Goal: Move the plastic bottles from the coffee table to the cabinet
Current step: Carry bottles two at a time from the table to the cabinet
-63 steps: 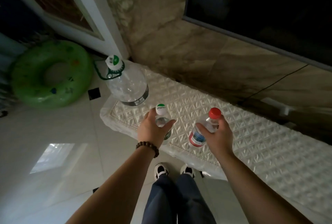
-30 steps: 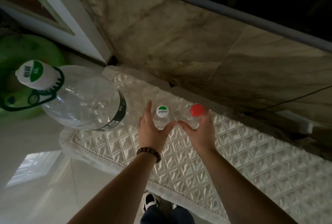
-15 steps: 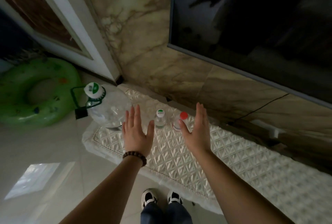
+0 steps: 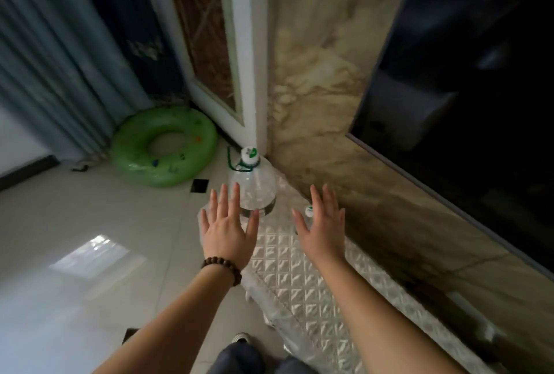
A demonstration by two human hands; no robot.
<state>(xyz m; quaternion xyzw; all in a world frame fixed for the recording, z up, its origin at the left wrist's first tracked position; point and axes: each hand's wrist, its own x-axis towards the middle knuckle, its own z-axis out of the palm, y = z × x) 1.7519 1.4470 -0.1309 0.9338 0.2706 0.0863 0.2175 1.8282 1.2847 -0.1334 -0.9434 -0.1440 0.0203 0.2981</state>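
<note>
Big clear plastic jug stands upright at the far left end of the cabinet top, white-and-green cap on, green carry loop round its neck. Looks empty or near empty, hard to tell through the clear wall. Small bottle with a white-and-green cap stands upright on the same top, right of the jug, close to the wall; only its cap and shoulder show, the rest sits behind the right hand. Contents can't be read.

Left hand is spread flat, fingers straight and apart, holding nothing, held up in front of the jug's lower part; contact with the jug can't be told. Dark bead bracelet on that wrist. Right hand is also spread flat, fingers straight, nothing in it, thumb just beside the small bottle's cap.

Cabinet top is low and long, covered with a white quilted diamond-pattern cloth under clear plastic sheet, running along a brown marbled wall. Dark TV screen on the wall at right. White door frame in the corner behind the jug. Green inflatable swim ring lies on the pale glossy tile floor at left, grey-blue curtain behind it. A shoe toe and dark trouser legs show at the bottom edge.
</note>
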